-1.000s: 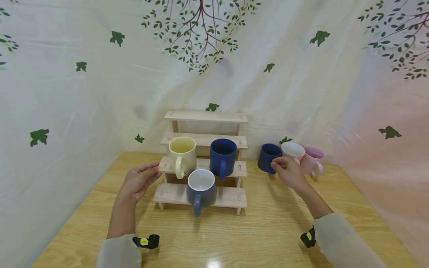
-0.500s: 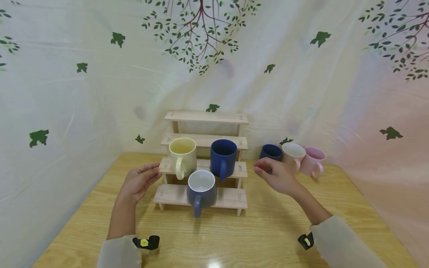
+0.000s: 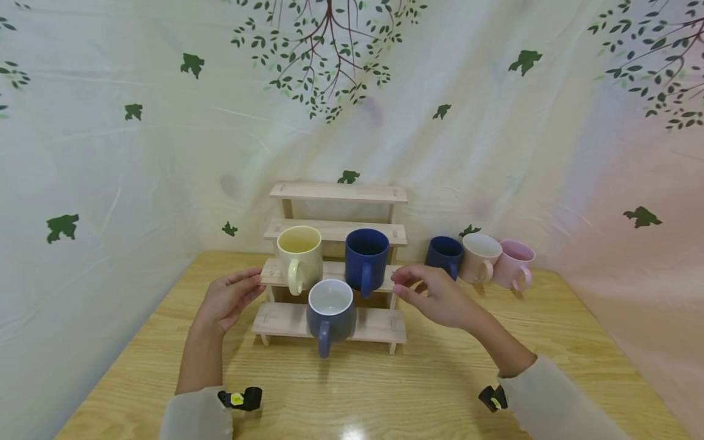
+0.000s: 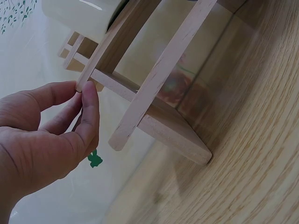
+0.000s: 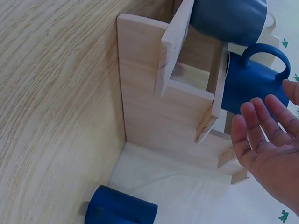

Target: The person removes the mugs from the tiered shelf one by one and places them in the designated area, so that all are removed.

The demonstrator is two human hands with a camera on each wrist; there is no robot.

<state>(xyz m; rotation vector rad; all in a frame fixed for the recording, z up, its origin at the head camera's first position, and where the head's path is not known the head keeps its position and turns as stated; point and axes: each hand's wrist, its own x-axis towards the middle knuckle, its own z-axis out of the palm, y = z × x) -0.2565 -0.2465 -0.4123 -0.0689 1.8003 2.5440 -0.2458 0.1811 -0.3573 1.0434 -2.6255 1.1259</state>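
A stepped wooden display stand (image 3: 338,192) has four tiers and bears a yellow mug (image 3: 299,260), a blue mug (image 3: 366,258) and, on the lowest tier, a grey-blue mug (image 3: 331,321) with a white inside. My left hand (image 3: 230,299) pinches the left end of the second tier's board between thumb and fingers, as the left wrist view shows close up. At the stand's right side, my right hand (image 3: 440,298) holds nothing, its fingers loosely bent near the blue mug. In the right wrist view that hand's fingertips (image 5: 247,109) lie just short of the blue mug.
To the right on the wooden table (image 3: 352,391), against the backdrop, stand a dark blue mug (image 3: 444,252), a white-rimmed beige mug (image 3: 480,260) and a pink mug (image 3: 513,266). A leaf-patterned cloth (image 3: 352,140) surrounds the table's back and sides.
My right hand has left the dark blue mug at the back right and moved left to the stand's side. The left hand and the mugs have stayed where they were.
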